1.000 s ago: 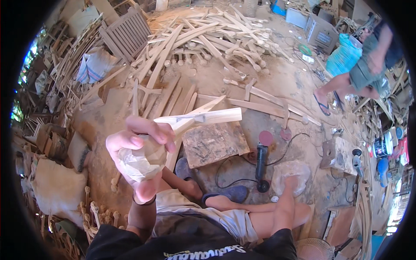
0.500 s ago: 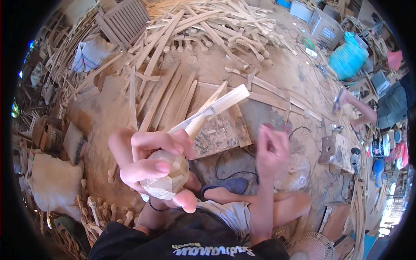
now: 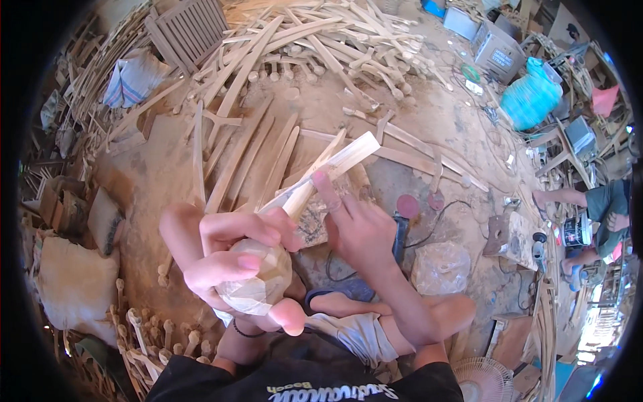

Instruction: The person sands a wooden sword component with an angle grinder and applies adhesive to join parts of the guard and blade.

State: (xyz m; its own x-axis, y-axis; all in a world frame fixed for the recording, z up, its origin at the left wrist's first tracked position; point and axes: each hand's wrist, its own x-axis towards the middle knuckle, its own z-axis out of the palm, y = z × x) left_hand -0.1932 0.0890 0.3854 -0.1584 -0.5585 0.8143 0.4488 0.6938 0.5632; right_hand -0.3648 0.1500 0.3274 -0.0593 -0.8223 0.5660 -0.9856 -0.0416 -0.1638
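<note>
Close in front of me, my left hand [image 3: 224, 244] is wrapped round the knobbed end of a pale carved wooden piece [image 3: 258, 295]. The knob is rounded and cut in flat facets, and its shaft slants up to the right, parting into a broad, square-ended arm and a thinner pointed one. Against the shaft rests the outstretched index finger of my right hand [image 3: 365, 231]; the other fingers look partly bent, with nothing held in them. Behind the shaft lies a worn wooden block [image 3: 315, 221], largely covered by my hands.
Long wooden slats [image 3: 244, 157] lie beyond the block, with a big heap of carved sticks [image 3: 321, 40] farther off. Right of my hand are a power tool [image 3: 400, 234], a sanding disc [image 3: 406, 206] and a clear plastic bag [image 3: 442, 268]. Another person's leg [image 3: 562, 195] shows far right.
My right hand has moved left and up, from beside the wooden piece to its shaft, with the index finger now stretched out. My left hand keeps its grip. The other person at right has shifted.
</note>
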